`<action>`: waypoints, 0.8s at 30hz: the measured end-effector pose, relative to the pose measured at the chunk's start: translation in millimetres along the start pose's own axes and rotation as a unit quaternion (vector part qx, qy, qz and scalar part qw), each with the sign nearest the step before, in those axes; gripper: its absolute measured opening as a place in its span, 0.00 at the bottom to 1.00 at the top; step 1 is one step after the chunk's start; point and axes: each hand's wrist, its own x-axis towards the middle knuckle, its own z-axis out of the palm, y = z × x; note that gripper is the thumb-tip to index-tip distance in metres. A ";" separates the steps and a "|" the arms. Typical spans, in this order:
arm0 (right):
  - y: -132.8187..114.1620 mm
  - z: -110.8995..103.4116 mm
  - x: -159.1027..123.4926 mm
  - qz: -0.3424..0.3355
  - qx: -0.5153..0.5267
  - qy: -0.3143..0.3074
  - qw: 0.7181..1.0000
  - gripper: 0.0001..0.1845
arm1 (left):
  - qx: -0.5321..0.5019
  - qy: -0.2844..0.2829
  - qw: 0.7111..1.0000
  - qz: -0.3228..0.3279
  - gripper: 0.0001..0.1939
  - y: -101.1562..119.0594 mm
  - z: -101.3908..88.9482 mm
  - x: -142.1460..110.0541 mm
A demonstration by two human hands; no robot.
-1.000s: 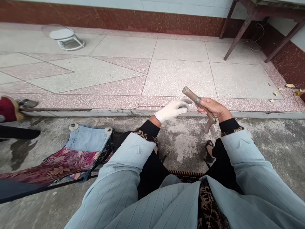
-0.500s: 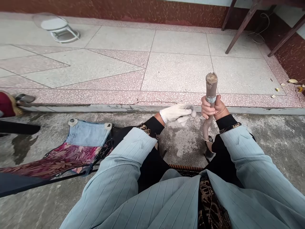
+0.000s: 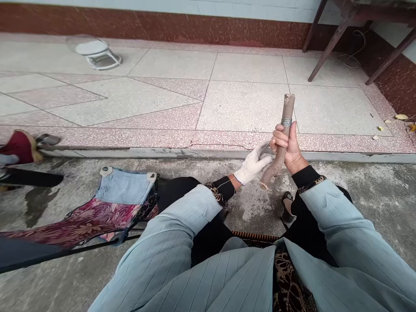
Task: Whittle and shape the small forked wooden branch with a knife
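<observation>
My right hand [image 3: 287, 145], bare, is wrapped round a crooked wooden stick [image 3: 290, 104], thumb up along it. The stick leans with its cut upper end away from me and its bent lower end down to the left. Several turns of thin wire [image 3: 286, 121] are wound round it just above my fingers. My left hand [image 3: 253, 164], in a white knit glove, is beside the stick's lower half with its fingers curled. A fine strand, seemingly the same wire, shows at its fingertips and across its wrist; the exact grip is hard to see.
A raised tiled step [image 3: 240, 104] runs across in front, with a low white stool [image 3: 102, 56] on it. A dark wooden table [image 3: 331, 47] stands at the back right. On my left are a folding chair [image 3: 125, 188] with patterned cloth and another person's red shoe [image 3: 22, 145].
The stick has tilted, its lower end swinging left and its top leaning away. My gloved left hand has come right up beside it, and the view has shifted slightly.
</observation>
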 end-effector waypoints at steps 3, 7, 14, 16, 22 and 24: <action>-0.8 -1.5 4.1 -0.034 -0.017 0.025 0.999 0.21 | 0.034 0.061 0.993 0.092 0.29 1.0 -2.8 4.1; 0.5 -3.8 7.5 -0.021 -0.024 0.039 0.999 0.20 | 0.078 0.107 0.984 0.120 0.20 8.6 -8.9 6.8; -1.6 -7.9 7.0 0.082 -0.051 0.041 0.994 0.22 | 0.042 0.079 0.990 0.105 0.20 23.9 -16.8 6.9; -3.5 -7.3 5.5 0.115 -0.088 0.042 0.989 0.23 | -0.027 0.071 0.994 0.081 0.22 23.5 -19.7 9.5; -1.7 -6.3 2.6 0.139 -0.212 0.041 0.966 0.25 | -0.176 0.061 0.983 -0.008 0.25 12.4 -27.8 19.0; 0.4 -7.9 2.9 0.122 -0.240 0.032 0.963 0.25 | -0.183 0.053 0.981 -0.025 0.26 10.8 -29.1 19.6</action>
